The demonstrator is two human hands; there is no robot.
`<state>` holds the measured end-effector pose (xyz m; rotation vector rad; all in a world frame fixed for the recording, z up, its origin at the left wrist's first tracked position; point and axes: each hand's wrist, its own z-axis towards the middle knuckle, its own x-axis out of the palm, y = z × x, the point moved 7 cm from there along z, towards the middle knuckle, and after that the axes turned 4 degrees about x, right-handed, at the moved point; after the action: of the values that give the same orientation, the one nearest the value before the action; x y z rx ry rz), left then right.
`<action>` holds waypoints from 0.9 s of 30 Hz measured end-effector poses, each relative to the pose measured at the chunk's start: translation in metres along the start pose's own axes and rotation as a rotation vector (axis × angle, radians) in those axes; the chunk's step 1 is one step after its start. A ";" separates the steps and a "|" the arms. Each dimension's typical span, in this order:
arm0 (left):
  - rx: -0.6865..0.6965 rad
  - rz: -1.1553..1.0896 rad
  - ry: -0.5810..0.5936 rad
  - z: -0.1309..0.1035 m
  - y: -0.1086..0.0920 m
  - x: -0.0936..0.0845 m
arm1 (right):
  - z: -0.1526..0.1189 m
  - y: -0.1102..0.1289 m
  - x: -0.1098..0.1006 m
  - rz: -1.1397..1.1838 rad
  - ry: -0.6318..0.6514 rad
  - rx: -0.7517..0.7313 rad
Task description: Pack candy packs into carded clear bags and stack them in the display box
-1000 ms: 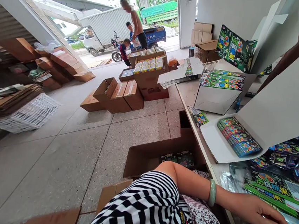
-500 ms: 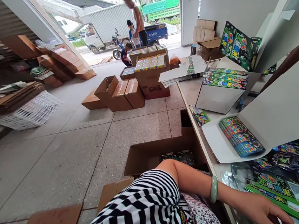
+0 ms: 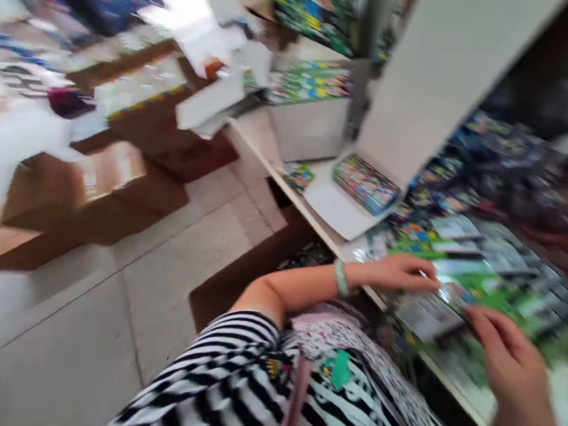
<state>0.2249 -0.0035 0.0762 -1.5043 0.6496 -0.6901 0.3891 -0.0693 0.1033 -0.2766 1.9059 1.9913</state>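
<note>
My left hand (image 3: 403, 273), with a pale green bangle on its wrist, reaches over the table, its fingers closed on one edge of a small shiny packet (image 3: 452, 293). At the packet's other edge my right hand (image 3: 507, 342) pinches with thumb and finger. Motion blur hides the packet's exact kind. Beneath and behind the hands lie green printed packs (image 3: 488, 286) with grey and clear parts. Further along the table, a block of stacked colourful small boxes (image 3: 367, 183) rests on a white card sheet (image 3: 335, 208).
A white display box (image 3: 309, 128) of printed packs stands at the table's far end. Dark packs (image 3: 495, 153) are heaped at the back right. An open brown carton (image 3: 237, 282) sits below the table edge. More cartons (image 3: 94, 201) stand on the floor at left.
My view has swung right and down. My right hand has come into view, and both hands now meet at the shiny packet. Earlier my left hand was over the packs at lower right.
</note>
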 end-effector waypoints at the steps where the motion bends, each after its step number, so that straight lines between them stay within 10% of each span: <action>1: 0.025 -0.001 0.013 -0.004 -0.004 -0.003 | -0.008 -0.008 0.001 0.017 0.001 0.021; 7: 0.104 0.061 -0.089 0.001 0.009 -0.010 | -0.015 -0.003 0.011 -0.169 -0.124 -0.252; 27: 0.342 0.280 -0.025 -0.010 -0.013 0.011 | -0.041 -0.003 0.003 -0.024 -0.294 -0.272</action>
<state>0.2240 -0.0176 0.0895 -1.0804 0.6703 -0.5340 0.3834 -0.1096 0.0964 -0.0697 1.4489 2.1392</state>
